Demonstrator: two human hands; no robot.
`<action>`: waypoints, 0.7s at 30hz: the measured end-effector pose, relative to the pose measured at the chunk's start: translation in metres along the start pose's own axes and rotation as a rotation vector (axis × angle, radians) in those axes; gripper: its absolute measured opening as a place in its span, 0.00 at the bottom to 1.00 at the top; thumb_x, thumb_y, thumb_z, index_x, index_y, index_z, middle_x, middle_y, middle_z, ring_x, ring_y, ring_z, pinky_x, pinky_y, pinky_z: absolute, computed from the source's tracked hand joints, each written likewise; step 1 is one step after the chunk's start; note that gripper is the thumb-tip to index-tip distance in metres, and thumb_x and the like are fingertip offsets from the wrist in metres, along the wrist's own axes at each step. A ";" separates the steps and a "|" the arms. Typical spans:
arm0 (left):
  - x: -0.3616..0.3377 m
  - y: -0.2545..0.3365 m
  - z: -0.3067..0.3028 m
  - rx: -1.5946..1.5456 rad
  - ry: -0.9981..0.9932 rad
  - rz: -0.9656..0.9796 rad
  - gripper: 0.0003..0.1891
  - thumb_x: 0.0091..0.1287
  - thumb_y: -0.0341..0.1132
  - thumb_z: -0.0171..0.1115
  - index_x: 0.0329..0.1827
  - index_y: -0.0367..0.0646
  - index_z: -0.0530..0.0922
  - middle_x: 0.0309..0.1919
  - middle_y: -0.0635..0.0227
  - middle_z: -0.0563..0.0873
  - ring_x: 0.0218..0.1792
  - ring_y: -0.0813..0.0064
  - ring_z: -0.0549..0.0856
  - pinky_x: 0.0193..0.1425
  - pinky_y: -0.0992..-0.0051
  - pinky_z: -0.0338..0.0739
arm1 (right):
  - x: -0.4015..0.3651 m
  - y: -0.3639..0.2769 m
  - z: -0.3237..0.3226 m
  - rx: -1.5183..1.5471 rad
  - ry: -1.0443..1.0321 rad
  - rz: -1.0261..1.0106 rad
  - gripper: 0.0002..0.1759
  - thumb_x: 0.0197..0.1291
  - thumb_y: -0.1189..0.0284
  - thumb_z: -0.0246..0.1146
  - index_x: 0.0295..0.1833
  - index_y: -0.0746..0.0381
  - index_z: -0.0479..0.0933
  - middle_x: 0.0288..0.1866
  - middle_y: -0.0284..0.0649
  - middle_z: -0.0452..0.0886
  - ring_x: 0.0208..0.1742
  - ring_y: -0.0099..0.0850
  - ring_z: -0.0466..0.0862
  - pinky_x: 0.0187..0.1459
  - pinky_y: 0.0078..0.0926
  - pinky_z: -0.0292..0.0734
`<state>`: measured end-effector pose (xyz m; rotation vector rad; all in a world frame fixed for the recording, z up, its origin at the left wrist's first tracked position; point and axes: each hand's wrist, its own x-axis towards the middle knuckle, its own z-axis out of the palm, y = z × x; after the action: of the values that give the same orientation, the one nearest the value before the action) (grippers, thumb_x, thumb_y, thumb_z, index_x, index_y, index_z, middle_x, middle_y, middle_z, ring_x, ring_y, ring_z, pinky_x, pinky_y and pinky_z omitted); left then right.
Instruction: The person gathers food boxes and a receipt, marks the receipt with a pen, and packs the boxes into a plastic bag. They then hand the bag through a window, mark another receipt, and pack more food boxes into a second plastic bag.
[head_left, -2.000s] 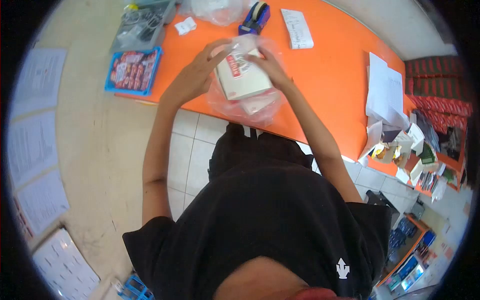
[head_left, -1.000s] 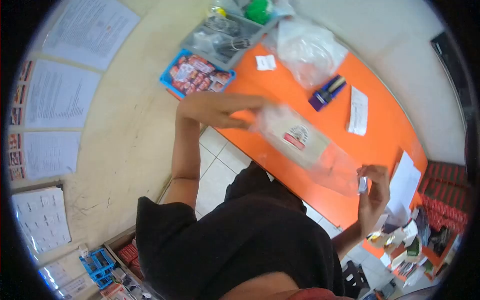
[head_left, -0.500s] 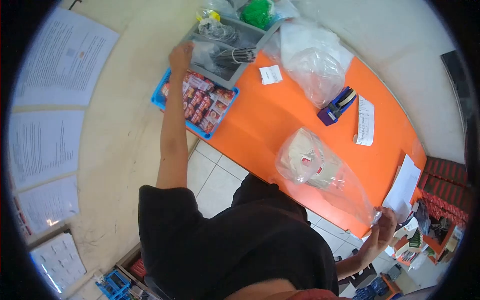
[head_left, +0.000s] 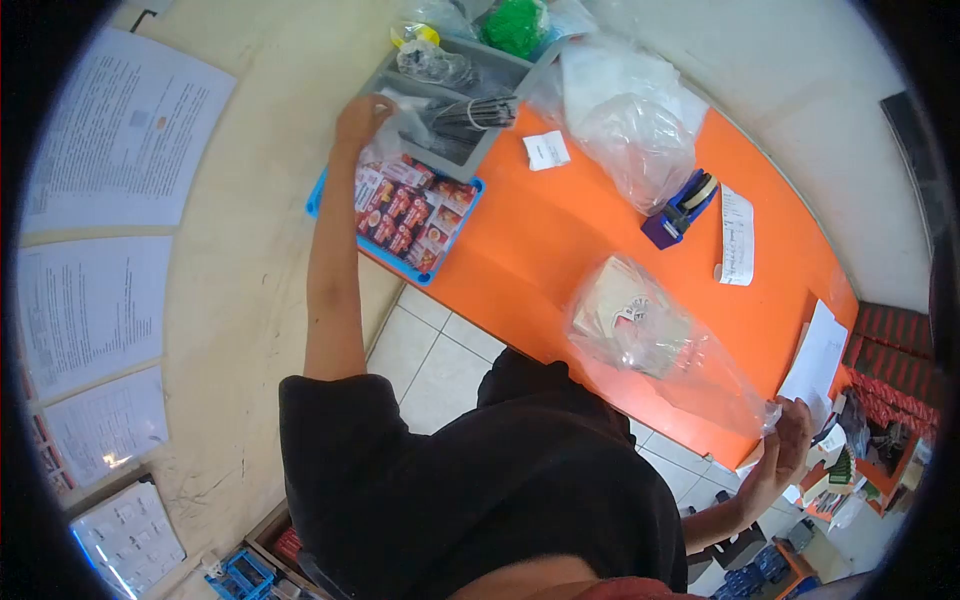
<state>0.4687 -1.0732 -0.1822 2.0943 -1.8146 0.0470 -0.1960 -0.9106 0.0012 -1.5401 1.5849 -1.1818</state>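
My left hand (head_left: 362,122) is closed at the near-left edge of a grey divided tray (head_left: 452,165), apparently on a thin clear plastic bag (head_left: 385,148) that hangs over the tray's rim. Fingertip detail is small there. Low on the right, my right hand (head_left: 788,445) pinches the gathered end of a large clear plastic bag (head_left: 725,385). Inside that bag, lying on the orange table (head_left: 520,270), are beige paper packages (head_left: 630,310) with a printed logo. Beside the left wrist sits a blue basket (head_left: 425,278) of printed red-and-white cards or packets (head_left: 405,215).
Dark sticks (head_left: 475,112) bundled with a band lie in the grey tray. Farther along are a small white packet (head_left: 546,150), more clear bags (head_left: 640,150), a blue tape dispenser (head_left: 680,210), a paper slip (head_left: 736,240) and white sheets (head_left: 815,355). A wall (head_left: 280,200) borders the left.
My left hand has drawn back slightly from the tray, and clear plastic now trails over its rim. My right hand still holds the large bag's end; the view has shifted a little.
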 end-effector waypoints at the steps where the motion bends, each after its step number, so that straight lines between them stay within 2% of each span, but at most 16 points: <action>1: 0.000 0.000 -0.001 0.036 -0.029 -0.114 0.12 0.56 0.45 0.63 0.41 0.55 0.83 0.37 0.63 0.85 0.43 0.59 0.82 0.47 0.64 0.75 | -0.003 0.001 -0.003 0.003 0.000 0.006 0.23 0.55 0.77 0.55 0.59 0.68 0.67 0.50 0.46 0.77 0.53 0.34 0.76 0.58 0.33 0.67; 6: 0.002 0.017 -0.022 0.081 0.064 -0.180 0.11 0.56 0.45 0.62 0.39 0.53 0.83 0.39 0.63 0.85 0.43 0.59 0.82 0.46 0.63 0.75 | -0.006 -0.005 0.001 -0.016 0.041 0.019 0.28 0.58 0.74 0.57 0.64 0.68 0.63 0.59 0.49 0.72 0.59 0.37 0.72 0.61 0.37 0.65; 8: 0.001 0.024 -0.038 0.108 0.092 -0.202 0.11 0.57 0.44 0.62 0.38 0.53 0.83 0.39 0.63 0.85 0.43 0.59 0.82 0.46 0.63 0.75 | -0.004 -0.011 -0.001 -0.028 0.029 -0.107 0.28 0.60 0.73 0.56 0.66 0.67 0.61 0.63 0.49 0.68 0.62 0.39 0.69 0.62 0.39 0.64; 11: 0.000 0.024 -0.057 0.015 0.245 -0.170 0.10 0.58 0.44 0.61 0.39 0.53 0.83 0.39 0.63 0.85 0.42 0.58 0.82 0.45 0.63 0.75 | -0.002 -0.016 -0.012 -0.045 0.080 -0.152 0.27 0.62 0.72 0.54 0.66 0.67 0.60 0.64 0.47 0.67 0.63 0.38 0.68 0.61 0.39 0.66; 13: -0.002 0.031 -0.075 0.011 0.340 0.016 0.12 0.60 0.44 0.60 0.43 0.52 0.80 0.38 0.61 0.84 0.40 0.56 0.82 0.43 0.62 0.76 | 0.002 -0.019 -0.017 -0.078 0.145 -0.197 0.24 0.63 0.73 0.51 0.64 0.67 0.63 0.64 0.46 0.68 0.60 0.39 0.71 0.58 0.38 0.70; 14: -0.004 0.039 -0.085 0.016 0.352 0.016 0.12 0.60 0.44 0.60 0.43 0.52 0.80 0.38 0.61 0.84 0.40 0.56 0.82 0.43 0.62 0.76 | 0.003 -0.020 -0.020 -0.141 0.220 -0.261 0.23 0.63 0.74 0.51 0.63 0.68 0.64 0.64 0.46 0.68 0.58 0.38 0.72 0.56 0.37 0.72; 15: -0.004 0.048 -0.095 0.070 0.336 -0.056 0.12 0.63 0.43 0.58 0.45 0.50 0.78 0.37 0.63 0.85 0.39 0.61 0.83 0.42 0.65 0.75 | 0.005 -0.021 -0.023 -0.200 0.299 -0.322 0.21 0.63 0.75 0.51 0.62 0.68 0.66 0.64 0.46 0.67 0.57 0.38 0.74 0.53 0.35 0.74; 16: -0.004 0.057 -0.104 0.122 0.317 -0.126 0.12 0.65 0.42 0.56 0.46 0.47 0.77 0.36 0.65 0.85 0.38 0.66 0.84 0.41 0.67 0.75 | 0.005 -0.029 -0.018 -0.203 0.396 -0.366 0.17 0.62 0.76 0.51 0.57 0.69 0.70 0.58 0.45 0.72 0.53 0.38 0.76 0.51 0.33 0.75; 17: -0.008 0.073 -0.115 0.126 0.323 -0.120 0.12 0.65 0.42 0.56 0.46 0.47 0.77 0.36 0.65 0.85 0.38 0.66 0.84 0.41 0.67 0.75 | 0.005 -0.029 -0.012 -0.196 0.404 -0.366 0.17 0.62 0.76 0.51 0.57 0.69 0.70 0.58 0.45 0.72 0.53 0.38 0.76 0.51 0.33 0.75; 19: -0.022 0.125 -0.136 -0.350 0.471 -0.064 0.10 0.67 0.39 0.49 0.45 0.44 0.73 0.30 0.63 0.83 0.34 0.66 0.82 0.36 0.69 0.74 | 0.009 -0.026 0.004 0.077 0.454 -0.550 0.17 0.59 0.77 0.56 0.54 0.70 0.71 0.53 0.48 0.75 0.51 0.35 0.76 0.53 0.29 0.74; 20: -0.034 0.161 -0.146 -0.598 0.494 -0.016 0.11 0.69 0.39 0.48 0.43 0.42 0.73 0.31 0.67 0.81 0.33 0.71 0.80 0.36 0.72 0.73 | 0.010 -0.041 0.026 0.085 0.389 -0.656 0.19 0.53 0.76 0.62 0.51 0.70 0.71 0.52 0.49 0.74 0.47 0.35 0.78 0.50 0.27 0.76; 21: -0.053 0.205 -0.153 -0.851 0.505 0.019 0.12 0.70 0.39 0.47 0.41 0.40 0.73 0.31 0.71 0.79 0.33 0.77 0.78 0.36 0.75 0.73 | 0.010 -0.052 0.045 0.089 0.215 -0.729 0.21 0.49 0.75 0.65 0.50 0.69 0.72 0.53 0.49 0.74 0.49 0.35 0.76 0.50 0.28 0.76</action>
<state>0.2946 -0.9991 -0.0015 1.3067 -1.2303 -0.1525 -0.1351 -0.9242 0.0320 -2.0617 1.0773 -1.8229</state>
